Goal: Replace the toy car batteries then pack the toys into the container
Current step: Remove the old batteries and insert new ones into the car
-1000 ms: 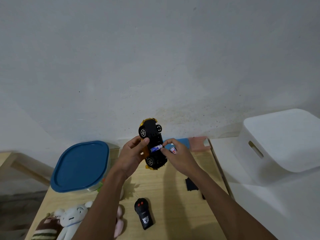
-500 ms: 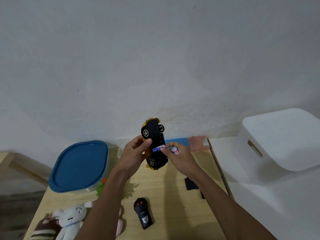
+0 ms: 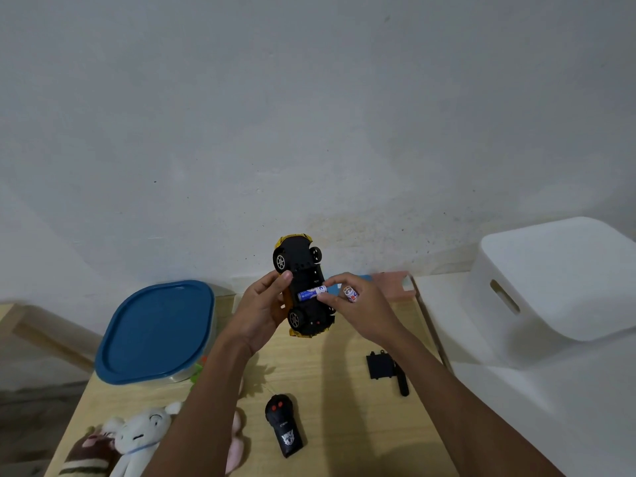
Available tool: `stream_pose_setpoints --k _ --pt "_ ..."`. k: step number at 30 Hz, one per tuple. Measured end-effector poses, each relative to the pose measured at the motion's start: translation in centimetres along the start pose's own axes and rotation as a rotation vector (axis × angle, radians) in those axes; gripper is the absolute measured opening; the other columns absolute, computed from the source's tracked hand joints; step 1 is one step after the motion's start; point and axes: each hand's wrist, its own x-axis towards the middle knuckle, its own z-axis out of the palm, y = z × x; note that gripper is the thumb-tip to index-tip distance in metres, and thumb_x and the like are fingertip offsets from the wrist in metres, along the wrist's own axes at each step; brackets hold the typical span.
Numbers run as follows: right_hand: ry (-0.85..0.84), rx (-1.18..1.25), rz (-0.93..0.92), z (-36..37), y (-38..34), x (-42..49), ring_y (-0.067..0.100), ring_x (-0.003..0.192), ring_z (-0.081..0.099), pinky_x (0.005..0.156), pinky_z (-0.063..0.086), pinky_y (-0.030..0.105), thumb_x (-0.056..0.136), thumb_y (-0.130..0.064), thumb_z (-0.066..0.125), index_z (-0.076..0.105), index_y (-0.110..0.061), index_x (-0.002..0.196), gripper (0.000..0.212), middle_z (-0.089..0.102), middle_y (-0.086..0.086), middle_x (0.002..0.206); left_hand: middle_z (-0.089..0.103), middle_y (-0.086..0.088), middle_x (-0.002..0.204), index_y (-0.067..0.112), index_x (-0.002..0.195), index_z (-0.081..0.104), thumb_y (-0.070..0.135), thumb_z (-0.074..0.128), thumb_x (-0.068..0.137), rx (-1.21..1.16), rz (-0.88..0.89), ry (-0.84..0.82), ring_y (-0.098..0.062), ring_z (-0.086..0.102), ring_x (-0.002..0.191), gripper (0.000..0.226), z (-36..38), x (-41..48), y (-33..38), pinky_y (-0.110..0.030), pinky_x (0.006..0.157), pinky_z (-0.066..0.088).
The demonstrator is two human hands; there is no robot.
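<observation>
**Hands.** The left hand [image 3: 261,315] is gripping the toy car [image 3: 303,266] by its side, with the fingers curled around the yellow body and the thumb resting at the edge of the black underside. The car is being held upside down above the counter [image 3: 344,407], one end pointing toward the wall. The right hand [image 3: 368,311] is pinching a blue battery [image 3: 309,293] between thumb and forefinger. This battery is lying crosswise on the car's underside, midway between the two axles. The same hand is also holding a second battery [image 3: 351,293], white with red and blue lettering, among its other fingers. The print on both cells is too small to read.

**Counter.** A black cover plate [image 3: 378,364] is lying beside the right forearm, touching a black rod-shaped item [image 3: 402,385]. A black remote control [image 3: 284,428] is lying between the forearms, showing two red buttons, a pale emblem and a line of illegible print. The container [image 3: 155,332], closed with a blue lid, is sitting at the far left. A white plush [image 3: 141,435] and a brown striped plush [image 3: 86,452] are lying side by side at the near left edge.

**Surroundings.** A white bin [image 3: 557,280] is standing to the right of the counter.
</observation>
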Motion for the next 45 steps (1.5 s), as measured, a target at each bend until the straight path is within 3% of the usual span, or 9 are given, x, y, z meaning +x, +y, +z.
stream_pose_setpoints --k 4,7,11,14,18,23,29,41,45 --pt "-0.008 0.071 -0.015 0.1 -0.2 0.1 0.004 0.065 0.056 0.059 0.047 0.018 0.083 -0.034 0.074 0.069 -0.026 0.092 0.013 0.058 -0.011 0.071 0.064 -0.024 0.124 0.001 0.128 0.060 0.050 0.085 0.064 0.029 -0.012 -0.029 -0.033 0.063 0.106 0.084 -0.2 0.0 0.0 -0.049 0.096 0.051" --pt "0.022 0.120 -0.034 0.5 -0.6 0.0 0.008 0.086 0.067 0.070 0.053 0.019 0.083 -0.032 0.075 0.069 -0.024 0.089 0.011 0.068 -0.007 0.090 0.062 -0.026 0.127 0.002 0.127 0.061 0.051 0.086 0.062 0.036 -0.017 -0.032 -0.037 0.061 0.109 0.085 -0.5 0.0 0.0 -0.054 0.101 0.046" --pt "0.067 0.190 -0.068 1.6 -1.6 -0.1 0.010 0.086 0.070 0.071 0.056 0.021 0.083 -0.028 0.076 0.070 -0.023 0.089 0.010 0.072 -0.005 0.090 0.065 -0.022 0.123 0.002 0.125 0.063 0.052 0.087 0.060 0.050 -0.029 -0.034 -0.036 0.061 0.108 0.085 -0.5 0.0 0.0 -0.052 0.101 0.046" --pt "0.148 0.320 0.060 2.0 -2.6 0.1 0.004 0.063 0.064 0.056 0.048 0.014 0.087 -0.030 0.072 0.071 -0.020 0.095 0.012 0.069 -0.011 0.073 0.062 -0.024 0.126 0.006 0.124 0.064 0.047 0.078 0.073 0.062 -0.043 -0.026 -0.040 0.058 0.111 0.067 -0.6 0.1 -0.3 -0.059 0.106 0.039" --pt "0.088 0.742 0.344 1.6 -1.8 0.4 0.008 0.046 0.019 0.046 0.016 0.023 0.092 -0.025 0.057 0.067 -0.013 0.106 0.021 0.055 -0.008 0.070 0.061 -0.026 0.125 0.008 0.119 0.068 0.034 0.062 0.090 0.044 -0.099 0.041 -0.045 0.058 0.117 0.040 -1.0 0.2 -1.0 -0.063 0.102 0.043" --pt "0.001 1.018 0.511 1.1 0.4 -0.6 0.005 0.042 0.026 0.039 0.022 0.019 0.094 -0.023 0.053 0.059 -0.017 0.096 0.009 0.049 -0.007 0.067 0.065 -0.011 0.104 0.008 0.114 0.065 0.027 0.046 0.099 0.051 -0.189 0.086 -0.028 0.068 0.091 0.030 -0.8 -0.1 -2.6 -0.044 0.080 0.057" --pt "0.093 1.077 0.508 1.0 2.7 -2.6 0.006 0.054 0.047 0.043 0.038 0.016 0.098 -0.021 0.054 0.058 -0.007 0.113 0.021 0.056 0.000 0.071 0.060 -0.016 0.104 0.006 0.115 0.064 0.029 0.048 0.098 0.114 -0.296 0.152 -0.035 0.062 0.095 0.033 -1.1 0.4 -5.9 -0.052 0.093 0.049" --pt "0.223 0.658 0.634 -0.8 5.1 -4.5 0.005 0.042 0.024 0.040 0.016 0.020 0.095 -0.046 0.055 0.062 -0.018 0.107 0.032 0.034 -0.008 0.057 0.069 -0.010 0.103 0.010 0.111 0.064 0.030 0.053 0.097 0.276 -0.438 0.240 -0.026 0.065 0.095 0.027 -1.7 0.7 -11.6 -0.035 0.072 0.053" --pt "0.264 0.678 0.620 -1.1 5.3 -4.6 0.004 0.045 0.033 0.035 0.025 0.016 0.095 -0.038 0.058 0.063 -0.016 0.115 0.030 0.039 -0.006 0.060 0.070 -0.015 0.109 0.009 0.112 0.064 0.029 0.053 0.098 0.332 -0.491 0.212 -0.032 0.066 0.102 0.027 -1.3 1.0 -13.5 -0.043 0.086 0.055"
